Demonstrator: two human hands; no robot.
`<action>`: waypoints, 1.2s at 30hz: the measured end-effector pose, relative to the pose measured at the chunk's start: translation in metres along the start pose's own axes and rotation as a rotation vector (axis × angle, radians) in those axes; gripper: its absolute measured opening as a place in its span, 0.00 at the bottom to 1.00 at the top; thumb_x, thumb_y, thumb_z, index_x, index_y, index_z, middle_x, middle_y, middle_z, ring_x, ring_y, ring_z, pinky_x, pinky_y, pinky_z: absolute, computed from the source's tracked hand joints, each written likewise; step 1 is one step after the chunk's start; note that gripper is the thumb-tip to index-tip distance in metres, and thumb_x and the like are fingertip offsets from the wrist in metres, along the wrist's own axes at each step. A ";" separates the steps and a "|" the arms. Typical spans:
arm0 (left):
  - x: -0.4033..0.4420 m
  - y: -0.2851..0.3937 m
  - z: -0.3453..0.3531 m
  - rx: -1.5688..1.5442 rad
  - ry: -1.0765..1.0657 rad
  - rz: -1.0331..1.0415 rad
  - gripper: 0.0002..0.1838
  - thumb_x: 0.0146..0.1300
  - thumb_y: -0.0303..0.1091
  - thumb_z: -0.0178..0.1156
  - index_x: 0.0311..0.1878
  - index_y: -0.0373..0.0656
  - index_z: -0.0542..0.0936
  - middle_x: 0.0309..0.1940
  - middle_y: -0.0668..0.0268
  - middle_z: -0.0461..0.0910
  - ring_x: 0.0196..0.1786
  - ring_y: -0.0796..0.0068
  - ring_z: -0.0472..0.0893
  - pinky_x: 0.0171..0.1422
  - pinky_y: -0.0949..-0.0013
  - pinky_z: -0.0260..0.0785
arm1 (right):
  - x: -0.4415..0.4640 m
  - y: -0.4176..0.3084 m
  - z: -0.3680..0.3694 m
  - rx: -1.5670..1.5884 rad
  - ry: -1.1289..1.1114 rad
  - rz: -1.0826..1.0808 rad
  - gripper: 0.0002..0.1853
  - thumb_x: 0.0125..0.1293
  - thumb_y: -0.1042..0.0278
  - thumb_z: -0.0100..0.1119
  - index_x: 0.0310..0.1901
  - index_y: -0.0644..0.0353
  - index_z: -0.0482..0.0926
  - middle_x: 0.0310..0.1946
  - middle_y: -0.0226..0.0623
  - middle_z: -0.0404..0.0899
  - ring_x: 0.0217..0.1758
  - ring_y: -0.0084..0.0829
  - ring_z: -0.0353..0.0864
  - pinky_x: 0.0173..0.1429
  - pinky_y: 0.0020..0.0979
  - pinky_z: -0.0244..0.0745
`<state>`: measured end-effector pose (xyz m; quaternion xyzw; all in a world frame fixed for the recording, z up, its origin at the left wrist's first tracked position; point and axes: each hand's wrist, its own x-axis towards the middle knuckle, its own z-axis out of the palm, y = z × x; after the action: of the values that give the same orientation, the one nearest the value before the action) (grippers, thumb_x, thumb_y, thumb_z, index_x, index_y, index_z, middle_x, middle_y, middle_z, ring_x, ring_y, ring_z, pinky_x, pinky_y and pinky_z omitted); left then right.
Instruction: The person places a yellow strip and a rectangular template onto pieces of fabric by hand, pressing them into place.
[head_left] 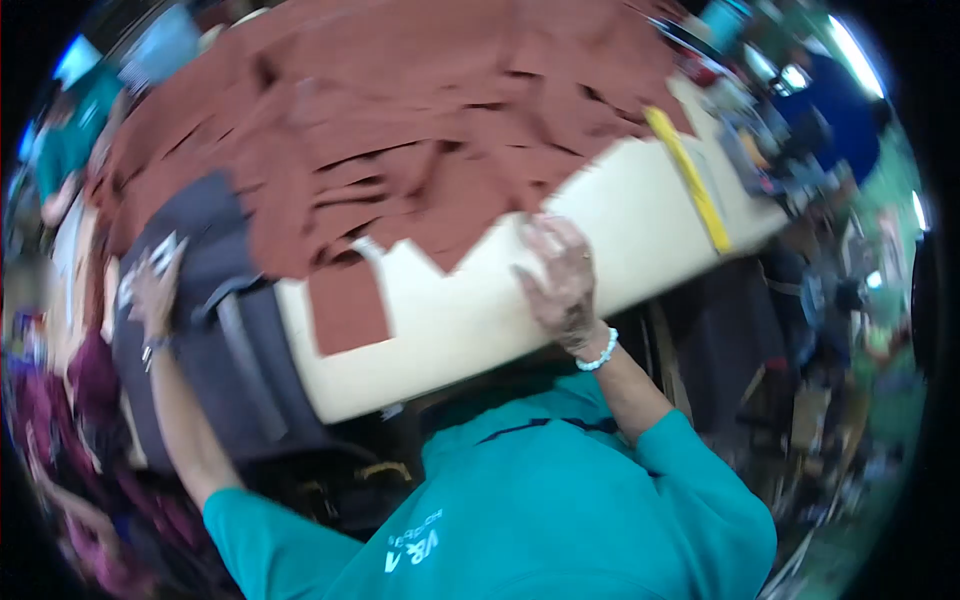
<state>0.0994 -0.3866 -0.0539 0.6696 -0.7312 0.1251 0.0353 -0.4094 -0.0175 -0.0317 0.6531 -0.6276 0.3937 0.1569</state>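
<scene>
My left hand [156, 296] rests with its fingers stretched out on a dark grey fabric piece [205, 350] at the left end of the table. White patches [166, 252] show by its fingertips, too blurred to name. My right hand [562, 282], with a pale beaded bracelet [600, 352] at the wrist, lies fingers apart on the cream tabletop [440, 335]. Its fingertips are close to the edge of the reddish-brown fabric pieces [400, 120], which lie in an overlapping, cut-up heap. A squarish brown piece [348, 307] sits between my hands near the front edge.
A yellow ruler-like strip [690, 180] lies across the table's right part. A person in dark blue [835, 115] is at the far right. Another person in green [75, 140] stands at the far left. Maroon cloth [95, 390] shows at the left.
</scene>
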 end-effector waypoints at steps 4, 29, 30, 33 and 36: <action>-0.025 0.064 -0.073 0.159 -0.030 -0.284 0.48 0.54 0.73 0.49 0.72 0.50 0.57 0.71 0.51 0.53 0.70 0.42 0.56 0.70 0.43 0.48 | -0.108 0.111 -0.114 -0.517 0.231 0.563 0.20 0.64 0.65 0.53 0.55 0.64 0.72 0.57 0.50 0.68 0.62 0.50 0.65 0.65 0.46 0.59; -0.209 0.382 -0.199 -0.857 0.137 0.805 0.35 0.56 0.28 0.64 0.68 0.41 0.63 0.69 0.55 0.59 0.71 0.56 0.58 0.72 0.57 0.53 | -0.274 0.238 -0.349 -0.867 0.742 1.317 0.22 0.51 0.61 0.69 0.42 0.69 0.78 0.40 0.52 0.81 0.45 0.50 0.79 0.53 0.38 0.70; -0.212 0.388 -0.199 -0.835 0.147 0.812 0.35 0.56 0.28 0.64 0.67 0.41 0.63 0.69 0.56 0.59 0.71 0.56 0.59 0.71 0.56 0.53 | -0.283 0.246 -0.354 -0.901 0.730 1.326 0.22 0.50 0.63 0.70 0.42 0.71 0.78 0.40 0.52 0.81 0.45 0.49 0.79 0.53 0.37 0.70; -0.225 0.392 -0.195 -0.827 0.162 0.879 0.36 0.54 0.27 0.64 0.67 0.43 0.64 0.68 0.54 0.59 0.71 0.54 0.59 0.71 0.55 0.53 | -0.334 0.246 -0.357 -0.744 0.536 1.579 0.26 0.44 0.67 0.70 0.46 0.69 0.77 0.45 0.54 0.79 0.51 0.51 0.77 0.58 0.39 0.68; -0.237 0.391 -0.185 -0.833 0.030 0.892 0.35 0.54 0.26 0.63 0.67 0.41 0.64 0.68 0.52 0.60 0.70 0.53 0.60 0.71 0.56 0.54 | -0.381 0.227 -0.343 -0.388 0.689 1.825 0.26 0.42 0.70 0.69 0.46 0.71 0.76 0.45 0.47 0.80 0.49 0.45 0.78 0.56 0.36 0.69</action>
<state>-0.2843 -0.0857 0.0195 0.2268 -0.9280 -0.1593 0.2488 -0.6952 0.4499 -0.1487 -0.2668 -0.8634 0.4221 0.0717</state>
